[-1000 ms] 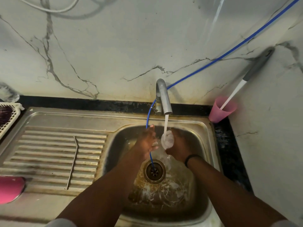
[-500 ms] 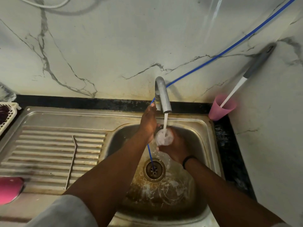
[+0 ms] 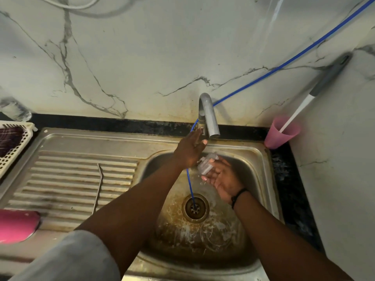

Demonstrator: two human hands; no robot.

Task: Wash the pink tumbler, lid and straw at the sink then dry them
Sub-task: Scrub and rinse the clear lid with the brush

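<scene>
Over the sink basin (image 3: 256, 175), my right hand (image 3: 223, 180) holds the clear lid (image 3: 206, 162) at its fingertips, just below the tap spout (image 3: 210, 118). My left hand (image 3: 190, 149) reaches up to the base of the tap, fingers and thumb on its handle. No water runs from the spout. The pink tumbler (image 3: 17, 226) lies at the lower left edge of the drainboard. A thin metal straw (image 3: 99, 185) lies along the drainboard ridges.
A blue hose (image 3: 284, 62) runs from the upper right past the tap down into the drain (image 3: 195, 207). A pink cup (image 3: 282, 133) holding a long brush stands in the right corner. A white basket (image 3: 12, 145) sits at the far left.
My left hand left the lid and rose to the tap's base. The stream of water has stopped. My right hand keeps the lid, now tilted on its side.
</scene>
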